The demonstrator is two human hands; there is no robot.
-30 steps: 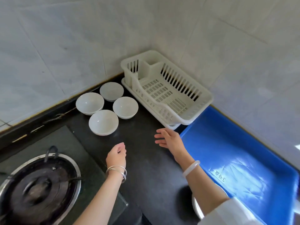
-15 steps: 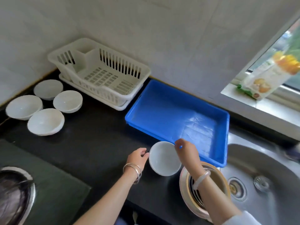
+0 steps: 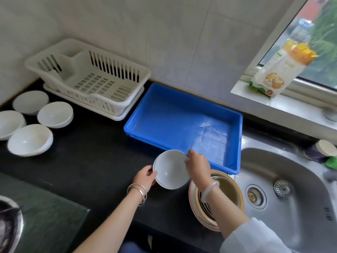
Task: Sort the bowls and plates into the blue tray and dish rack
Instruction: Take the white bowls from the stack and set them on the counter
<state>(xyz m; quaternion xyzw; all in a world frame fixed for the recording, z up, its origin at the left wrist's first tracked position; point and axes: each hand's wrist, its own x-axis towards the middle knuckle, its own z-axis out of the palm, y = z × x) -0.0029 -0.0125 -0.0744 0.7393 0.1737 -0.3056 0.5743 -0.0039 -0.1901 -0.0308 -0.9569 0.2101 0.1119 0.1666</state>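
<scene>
Both hands, left hand (image 3: 145, 177) and right hand (image 3: 197, 164), grasp a white bowl (image 3: 171, 169) at the blue tray (image 3: 182, 105)'s six o'clock edge; tray and dish rack (image 3: 87, 57) hold nothing. Stacked plates (image 3: 233, 189) sit partly hidden under the right forearm.

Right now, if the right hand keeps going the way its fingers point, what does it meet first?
Probably the blue tray: the right hand, pinching the white bowl's far rim, points up and away over the tray's near wall. Height above that wall is unclear in this view.

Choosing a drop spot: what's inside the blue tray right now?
Blue tray shows only bare floor. The held white bowl and right hand cover its near edge.
</scene>
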